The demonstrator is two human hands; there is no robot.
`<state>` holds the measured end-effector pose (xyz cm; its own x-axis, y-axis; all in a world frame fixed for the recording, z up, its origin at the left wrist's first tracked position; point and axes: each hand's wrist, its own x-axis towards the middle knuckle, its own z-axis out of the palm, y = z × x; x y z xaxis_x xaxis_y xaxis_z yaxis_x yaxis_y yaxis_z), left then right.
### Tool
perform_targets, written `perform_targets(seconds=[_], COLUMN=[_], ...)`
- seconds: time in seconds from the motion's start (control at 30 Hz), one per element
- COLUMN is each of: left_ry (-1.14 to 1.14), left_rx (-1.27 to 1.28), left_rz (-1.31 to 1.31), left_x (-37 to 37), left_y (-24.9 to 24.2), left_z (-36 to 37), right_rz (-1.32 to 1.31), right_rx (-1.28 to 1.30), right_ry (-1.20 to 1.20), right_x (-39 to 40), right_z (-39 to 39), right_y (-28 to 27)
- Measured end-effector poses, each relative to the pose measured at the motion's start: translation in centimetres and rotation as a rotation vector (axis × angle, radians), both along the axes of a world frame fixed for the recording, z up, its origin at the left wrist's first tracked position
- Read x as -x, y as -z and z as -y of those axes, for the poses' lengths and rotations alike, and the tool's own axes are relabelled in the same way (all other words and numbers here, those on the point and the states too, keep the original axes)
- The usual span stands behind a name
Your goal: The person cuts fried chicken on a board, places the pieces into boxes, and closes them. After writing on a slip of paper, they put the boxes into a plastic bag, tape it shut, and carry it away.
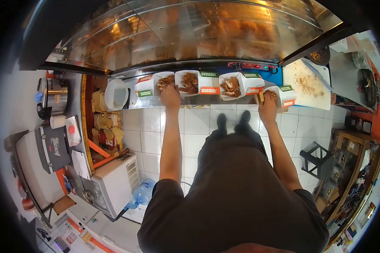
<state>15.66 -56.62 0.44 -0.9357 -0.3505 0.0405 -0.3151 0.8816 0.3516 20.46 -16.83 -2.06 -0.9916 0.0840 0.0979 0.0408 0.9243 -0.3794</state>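
Observation:
Four open white takeaway boxes with fried chicken stand in a row on the steel counter (198, 100). My left hand (170, 95) rests at the front of the leftmost box (155, 83), fingers on its edge near the chicken. Beside it stand the second box (189, 82) and the third box (233, 85). My right hand (267, 107) is at the rightmost box (282, 96) and holds a small brown piece (261, 97) between its fingers at the box's rim.
A glass warming cabinet (190, 29) rises behind the counter. A white bucket (116, 94) stands left of the boxes, a crumb-covered white cutting board (307, 84) to the right. A rice cooker (52, 96), a water bottle (142, 192) and a black stool (314, 158) stand around me.

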Motion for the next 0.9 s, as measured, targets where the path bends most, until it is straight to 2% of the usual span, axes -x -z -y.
perform_targets(seconds=[0.03,0.07,0.13,0.2,0.27,0.3,0.37,0.47,0.5,0.57,0.63,0.9], left_ry=[0.025,0.048,0.051,0.059,0.063,0.071,0.024,0.003,0.008,0.008,0.034,0.05], left_rx=[0.015,0.029,0.072,0.117,0.166,0.165,0.083,0.112,0.112,0.097,0.12,0.137], left_rz=[-0.018,-0.04,-0.006,0.033,0.011,0.009,0.002,0.018,0.021,-0.001,-0.018,-0.011], left_x=[0.4,0.8,1.2,1.1,1.1,1.3,1.4,1.4,1.4,1.5,1.3,1.7], left_y=[0.7,1.5,1.6,1.8,1.9,2.0,2.1,1.8,1.9,2.2,2.4,2.2], left_z=[0.4,0.6,0.7,0.8,0.7,0.7,0.8,0.5,0.5,0.7,0.7,0.6], right_rz=[-0.108,-0.108,-0.233,-0.185,0.076,0.075,0.236,0.305,0.242,0.284,0.26,0.335], right_rx=[0.01,0.01,0.171,0.182,0.029,0.028,-0.166,-0.044,-0.009,0.051,0.137,0.061], right_ry=[-0.016,-0.014,0.034,0.07,-0.019,-0.01,-0.06,-0.054,-0.071,-0.067,-0.034,-0.011], right_x=[0.2,0.6,1.7,2.2,2.4,2.2,1.6,0.4,-0.1,0.9,1.3,2.6], right_z=[0.7,1.2,2.5,3.1,3.2,3.3,3.5,5.0,5.8,6.2,7.3,8.8], right_y=[-0.4,-0.9,-3.4,-4.4,-5.1,-4.7,-3.2,-2.8,-3.8,-1.1,-1.6,-0.7])
